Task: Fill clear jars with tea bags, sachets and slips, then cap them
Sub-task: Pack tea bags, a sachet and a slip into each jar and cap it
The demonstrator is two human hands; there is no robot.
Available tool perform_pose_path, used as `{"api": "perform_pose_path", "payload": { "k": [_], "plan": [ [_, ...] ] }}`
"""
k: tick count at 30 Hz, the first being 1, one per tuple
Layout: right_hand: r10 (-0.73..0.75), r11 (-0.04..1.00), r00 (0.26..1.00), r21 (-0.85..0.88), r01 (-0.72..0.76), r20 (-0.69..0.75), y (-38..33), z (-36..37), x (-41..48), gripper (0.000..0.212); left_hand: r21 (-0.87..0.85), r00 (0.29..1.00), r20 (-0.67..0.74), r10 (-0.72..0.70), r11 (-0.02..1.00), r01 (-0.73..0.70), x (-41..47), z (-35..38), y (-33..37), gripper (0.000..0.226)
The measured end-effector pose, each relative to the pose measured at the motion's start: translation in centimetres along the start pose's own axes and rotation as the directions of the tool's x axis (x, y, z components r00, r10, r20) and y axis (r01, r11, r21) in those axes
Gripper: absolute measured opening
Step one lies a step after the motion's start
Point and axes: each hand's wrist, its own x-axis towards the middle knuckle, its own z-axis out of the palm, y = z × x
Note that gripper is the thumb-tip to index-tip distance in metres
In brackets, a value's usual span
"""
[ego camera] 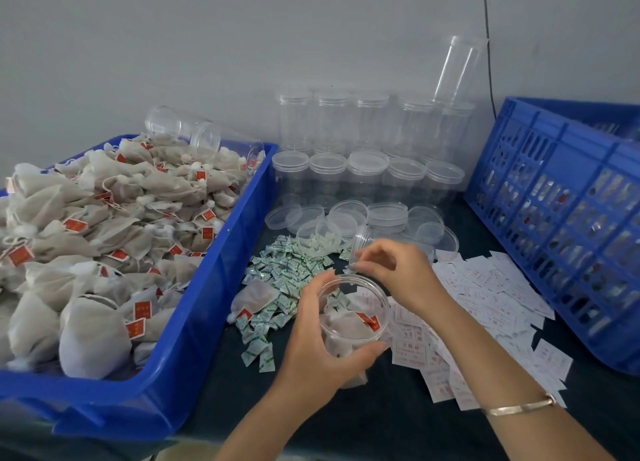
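The left hand (311,343) has its grip curled round an open jar (351,317), held just above the counter (381,422) and already part full of tea bags. The right hand (398,273) hovers at the far rim, its grip pinched together on what looks like a small sachet (348,269); it is too small to be sure.

The risk is a miss. The pinch sits at the edge of the mouth rather than over its middle, so a release here could drop the piece outside, back into the pile of sachets (284,270). The jar is also tilted toward the person, so packed bags could slide out if it tips further.

White slips (491,298) lie just right of the jar, and loose lids (349,214) and empty jars (329,124) stand behind. A blue tray (207,304) heaped with tea bags (104,218) crowds the left and a blue crate (554,183) the right. One stray tea bag (256,296) lies on the sachets.
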Motion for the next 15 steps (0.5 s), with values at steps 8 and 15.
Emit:
{"api": "perform_pose_path", "payload": {
  "k": [8,15],
  "plan": [
    [-0.146,0.95,0.989,0.278,0.146,-0.02,-3.6,-2.7,-3.5,0.013,-0.021,1.0,0.006,-0.006,1.0,0.006,0.0,0.1,0.1,0.086],
    [-0.067,0.983,0.995,0.166,0.079,-0.077,-1.4,-2.8,-6.5,0.008,-0.021,1.0,0.013,0.008,1.0,-0.008,0.1,0.1,-0.1,0.088]
  ]
}}
